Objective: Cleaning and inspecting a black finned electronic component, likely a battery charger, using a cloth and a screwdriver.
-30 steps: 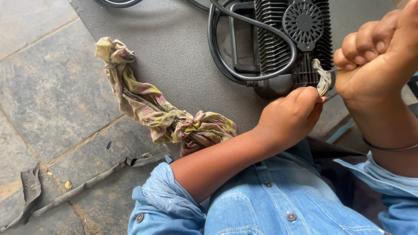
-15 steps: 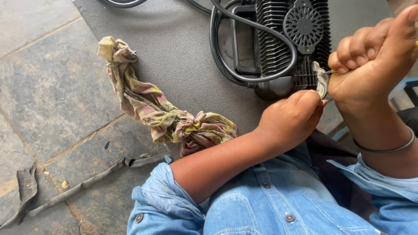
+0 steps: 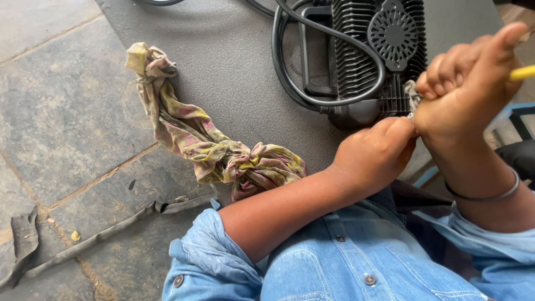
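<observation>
My left hand (image 3: 374, 154) is curled tight, its fingertips pinching the lower end of a small pale cloth scrap (image 3: 411, 92) at the front edge of a black finned device (image 3: 384, 39). Pressed against it from the right, my right hand (image 3: 465, 89) is closed around a yellow-handled tool (image 3: 523, 72), of which only the handle's end shows at the frame edge. The tool's tip is hidden behind my fingers. A dark bangle (image 3: 484, 195) circles my right wrist.
A thick black cable (image 3: 290, 67) loops around the device on a grey mat (image 3: 228, 61). A knotted yellow-and-pink rag (image 3: 206, 139) lies to the left. A dark rubber strip (image 3: 106, 234) lies on the stone floor (image 3: 61, 111). A blue frame (image 3: 510, 114) sits at the right.
My right hand has shifted slightly left and tilted, and the yellow handle now shows at its far side. My left hand stays pinched at the same spot.
</observation>
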